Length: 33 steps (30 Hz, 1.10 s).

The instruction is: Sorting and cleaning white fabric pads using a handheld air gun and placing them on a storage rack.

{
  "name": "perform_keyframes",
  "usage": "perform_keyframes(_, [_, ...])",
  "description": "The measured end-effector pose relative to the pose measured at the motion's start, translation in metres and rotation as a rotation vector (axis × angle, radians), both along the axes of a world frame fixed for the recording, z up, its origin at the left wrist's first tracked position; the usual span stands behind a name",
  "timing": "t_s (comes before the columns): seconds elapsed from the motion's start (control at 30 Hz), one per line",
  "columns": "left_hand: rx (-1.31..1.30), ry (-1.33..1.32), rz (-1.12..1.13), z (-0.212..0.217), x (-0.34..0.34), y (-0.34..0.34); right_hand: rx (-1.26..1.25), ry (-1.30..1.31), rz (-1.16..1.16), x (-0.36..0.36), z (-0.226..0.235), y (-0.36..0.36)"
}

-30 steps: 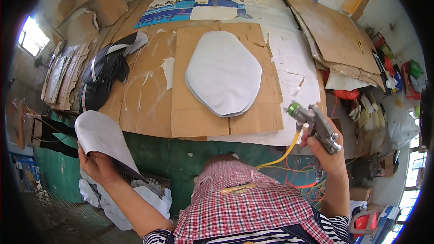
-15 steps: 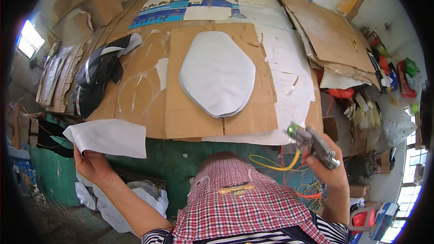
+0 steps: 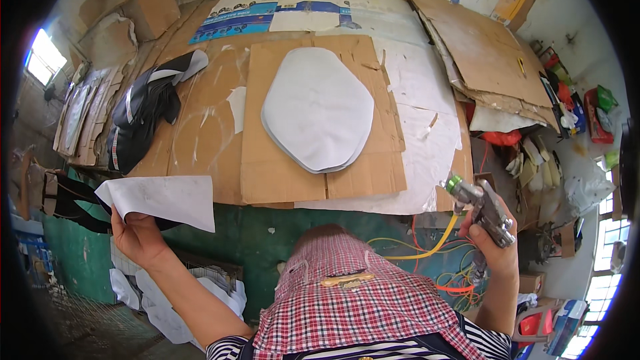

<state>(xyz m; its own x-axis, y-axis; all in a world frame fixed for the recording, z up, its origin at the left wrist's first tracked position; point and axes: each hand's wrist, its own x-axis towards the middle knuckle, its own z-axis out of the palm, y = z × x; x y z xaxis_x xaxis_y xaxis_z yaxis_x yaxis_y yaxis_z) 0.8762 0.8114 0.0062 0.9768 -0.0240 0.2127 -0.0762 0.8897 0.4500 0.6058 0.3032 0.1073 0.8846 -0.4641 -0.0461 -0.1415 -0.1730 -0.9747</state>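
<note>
My left hand point(image 3: 139, 239) pinches the near edge of a white sheet point(image 3: 175, 201) at the table's left front edge. Part of the fingers is hidden beneath the sheet. Over on the right, my right hand point(image 3: 499, 248) is wrapped round a metal spray gun point(image 3: 491, 212) with a green part at its front end. A yellow hose point(image 3: 437, 247) runs from the gun down to the left. Between my hands, farther back, several rounded, angular white pieces point(image 3: 319, 110) lie stacked on a flat cardboard sheet point(image 3: 283, 183).
A dark grey and black fabric piece point(image 3: 143, 110) lies at the table's left. Stacked cardboard point(image 3: 483, 50) rises at the back right. Orange and yellow hoses point(image 3: 460, 287) coil low on the right, and white sheets point(image 3: 180, 307) sit below the table at left.
My right hand has shifted a little to the right with the spray gun. The left hand and its white sheet have barely moved.
</note>
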Motion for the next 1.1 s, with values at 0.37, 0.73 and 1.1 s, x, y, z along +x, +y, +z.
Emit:
perform_keyframes(0.37, [-0.016, -0.044, -0.044, -0.001, 0.001, 0.001, 0.069, -0.045, 0.166, 0.026, -0.003, 0.01])
perform_keyframes(0.73, [0.059, 0.03, 0.076, 0.005, -0.013, -0.01, 0.04, 0.031, 0.158, 0.007, -0.002, 0.0])
perform_keyframes(1.1, [0.006, -0.12, -0.101, -0.004, -0.009, -0.007, 0.063, -0.009, 0.16, 0.005, -0.006, -0.005])
